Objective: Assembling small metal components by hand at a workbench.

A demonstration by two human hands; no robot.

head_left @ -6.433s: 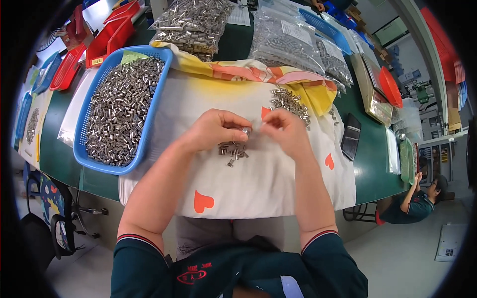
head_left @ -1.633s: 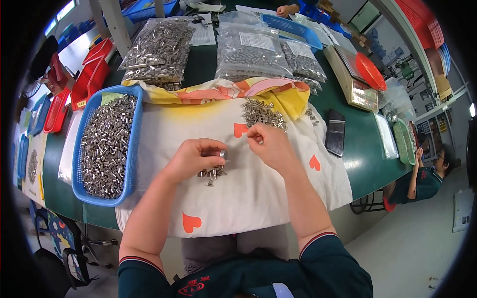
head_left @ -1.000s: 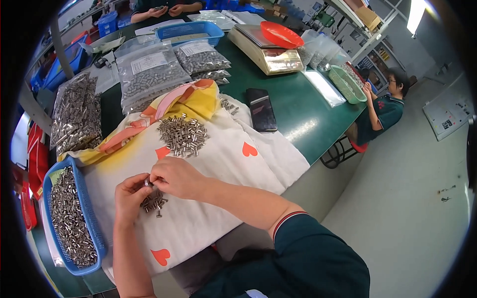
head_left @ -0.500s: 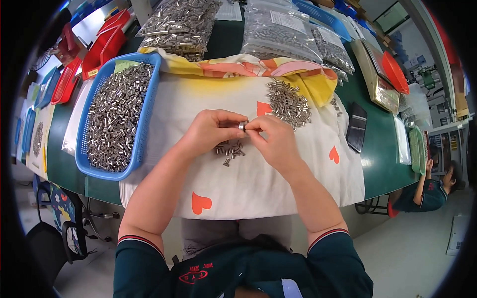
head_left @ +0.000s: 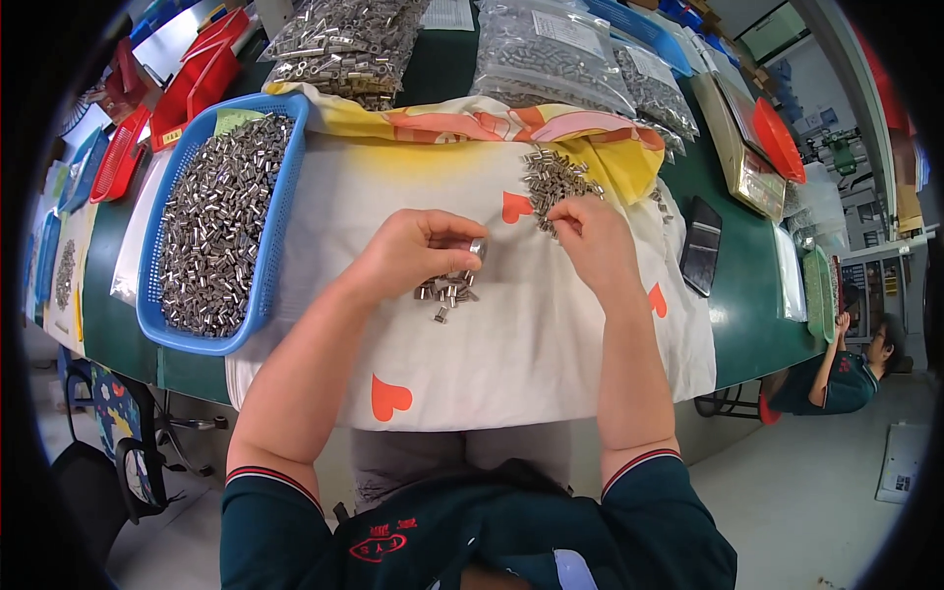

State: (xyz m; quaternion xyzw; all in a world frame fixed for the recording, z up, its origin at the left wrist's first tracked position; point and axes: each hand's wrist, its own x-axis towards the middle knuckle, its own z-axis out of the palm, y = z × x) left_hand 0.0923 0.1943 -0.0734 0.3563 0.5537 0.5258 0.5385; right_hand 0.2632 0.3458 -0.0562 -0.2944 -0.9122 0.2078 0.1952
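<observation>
A green workbench [head_left: 757, 334] runs across a workshop, and spread over it is a white cloth with orange hearts [head_left: 511, 334], which serves as the landmark here.

From the head view: on the cloth's middle lies a small heap of short metal sleeves [head_left: 447, 292]. The left hand [head_left: 413, 254] hovers just above that heap, fingers curled shut around one small silvery piece pinched at the fingertips. Toward the cloth's far right part sits a second, looser pile of sleeves [head_left: 556, 182]; the right hand [head_left: 590, 236] reaches into its near edge, fingertips closed in a pinch, though whether a piece is already between them is too small to tell. Left of the cloth stands a blue basket [head_left: 285, 197] heaped with the same sleeves. Beyond the cloth's far edge lie clear bags of metal parts [head_left: 551, 49]. A dark phone [head_left: 700, 246] rests at the cloth's right edge.

The work appears to be at the picking stage, one piece held while another is fetched. The next move calls for a clean single-piece pinch from the loose pile, brought across to the left hand without scattering neighbours.
</observation>
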